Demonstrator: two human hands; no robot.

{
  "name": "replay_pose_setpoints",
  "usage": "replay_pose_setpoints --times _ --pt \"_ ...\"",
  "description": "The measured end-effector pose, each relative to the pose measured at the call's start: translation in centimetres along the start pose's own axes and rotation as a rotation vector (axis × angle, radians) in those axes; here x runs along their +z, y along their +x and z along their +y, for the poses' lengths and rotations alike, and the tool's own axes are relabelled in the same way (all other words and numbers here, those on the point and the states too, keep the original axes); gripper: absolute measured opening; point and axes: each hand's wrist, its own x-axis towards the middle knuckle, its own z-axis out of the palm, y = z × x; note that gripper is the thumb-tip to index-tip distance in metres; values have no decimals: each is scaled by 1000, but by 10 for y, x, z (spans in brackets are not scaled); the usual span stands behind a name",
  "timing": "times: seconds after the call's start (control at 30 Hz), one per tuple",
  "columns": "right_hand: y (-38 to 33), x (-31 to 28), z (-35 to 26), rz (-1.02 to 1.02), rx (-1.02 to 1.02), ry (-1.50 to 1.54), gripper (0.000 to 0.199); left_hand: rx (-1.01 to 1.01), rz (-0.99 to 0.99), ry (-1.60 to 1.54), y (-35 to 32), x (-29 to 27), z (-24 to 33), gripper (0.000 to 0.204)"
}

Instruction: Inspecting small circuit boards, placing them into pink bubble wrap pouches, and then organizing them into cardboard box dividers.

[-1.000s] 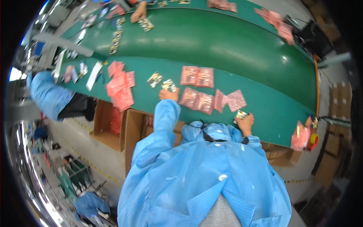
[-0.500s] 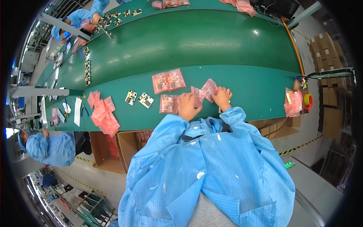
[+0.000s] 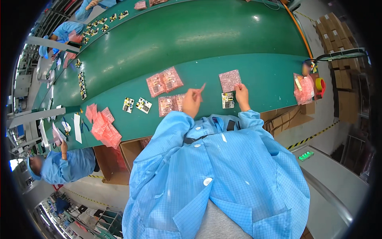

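My left hand (image 3: 191, 102) is closed in a pinch on a thin pink piece of bubble wrap (image 3: 202, 89), seen nearly edge-on and a little blurred. The fingers of my right hand (image 3: 242, 96) pinch the lower right corner of a flat pink bubble bag (image 3: 229, 80). Just below that bag a bare circuit board (image 3: 228, 100) with black and yellow parts lies on the green bench. Beside my left hand are bagged circuit boards (image 3: 167, 105). Farther away is another pair of bagged boards (image 3: 164, 81).
Two bare circuit boards (image 3: 143, 105) lie left of the bagged ones. A pile of pink bubble bags (image 3: 105, 126) hangs over the bench's near edge. At the right end are more pink wrap (image 3: 303, 88) and a yellow tape roll (image 3: 320, 84). Co-workers in blue (image 3: 67, 165) are at the left.
My hands have moved apart, the left with the pink piece and the right with the bag. The bag now lies flatter, and the bare board beneath it has come into view.
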Motion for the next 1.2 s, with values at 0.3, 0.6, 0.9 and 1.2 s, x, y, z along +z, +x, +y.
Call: replay_pose_setpoints --times 0.3,0.6,0.9,1.2 --pt "-26 -18 3 183 148 66 59 374 -387 586 -17 24 -3 41" --pt "-76 -3 -31 -146 -149 -538 93 556 -604 737 -35 39 -21 55" --pt "-59 -3 17 -163 76 -36 55 467 -197 413 -17 42 -20 39" --pt "-79 -37 10 -350 481 494 31 96 -415 757 2 41 -13 41"
